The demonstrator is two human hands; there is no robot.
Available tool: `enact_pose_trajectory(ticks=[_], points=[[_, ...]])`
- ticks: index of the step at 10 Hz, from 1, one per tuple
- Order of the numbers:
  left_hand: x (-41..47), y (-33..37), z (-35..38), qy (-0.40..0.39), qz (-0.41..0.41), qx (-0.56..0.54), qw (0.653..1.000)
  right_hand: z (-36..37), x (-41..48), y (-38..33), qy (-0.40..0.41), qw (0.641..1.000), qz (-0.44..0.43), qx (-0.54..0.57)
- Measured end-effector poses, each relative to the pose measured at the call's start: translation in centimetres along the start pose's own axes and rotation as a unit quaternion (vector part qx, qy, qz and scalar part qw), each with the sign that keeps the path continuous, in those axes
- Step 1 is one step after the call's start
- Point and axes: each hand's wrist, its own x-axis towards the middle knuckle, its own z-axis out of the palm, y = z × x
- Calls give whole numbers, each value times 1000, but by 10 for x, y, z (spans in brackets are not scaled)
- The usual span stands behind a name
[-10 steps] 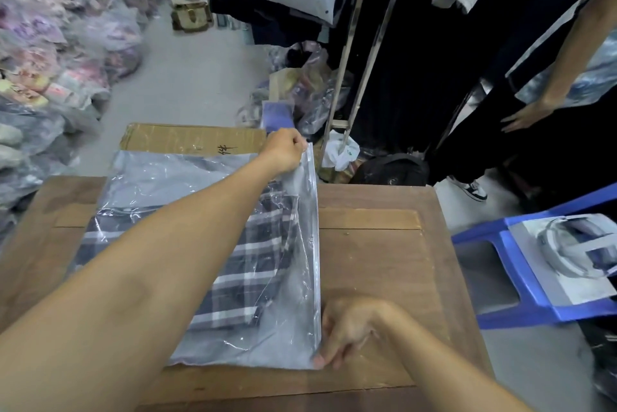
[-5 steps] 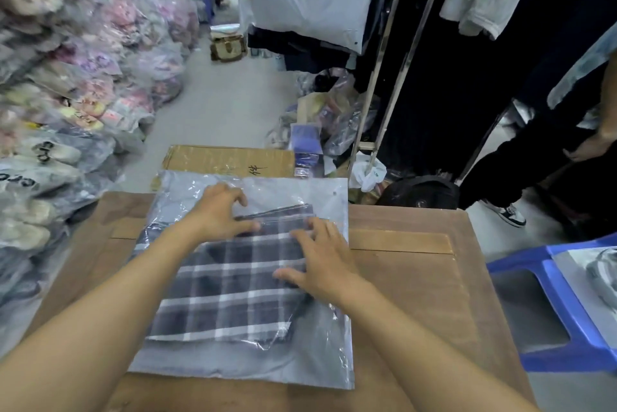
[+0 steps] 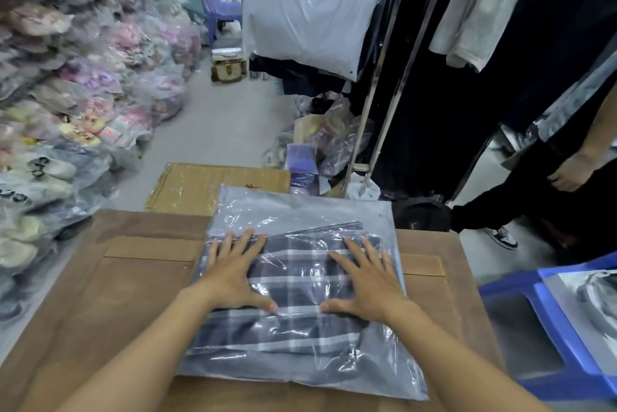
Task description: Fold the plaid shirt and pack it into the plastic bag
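The folded plaid shirt (image 3: pixel 290 298) lies inside the clear plastic bag (image 3: pixel 300 211), which rests flat on the brown wooden table (image 3: pixel 110 295), its far end overhanging the table's far edge above a cardboard box (image 3: pixel 207 184). Both hands press palm-down on the bag over the shirt, fingers spread wide and gripping nothing: the left hand (image 3: pixel 233 273) on the shirt's left part, the right hand (image 3: pixel 367 281) on its right. The step in hand looks like flattening the pack and pushing air out. It is best done by sweeping evenly from the shirt's middle toward the bag's mouth, keeping the folds square and the film unwrinkled.
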Motion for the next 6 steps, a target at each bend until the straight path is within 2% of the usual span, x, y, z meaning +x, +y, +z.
enact_pose_trajectory(ticks=[2,4,5,6], points=[[13,21,2,-8,18,-1,1000,0,-7,23,7,1000,5,25],[4,23,6,-7,-5,14,1000,-1,-7,24,-2,999,-13,47],[0,28,-1,-22,-21,-4,1000,-12,-7,24,-18,998,-14,62],[-2,39,-25,8,-12,-74,997,-34,-10,18,17,991,-21,132]])
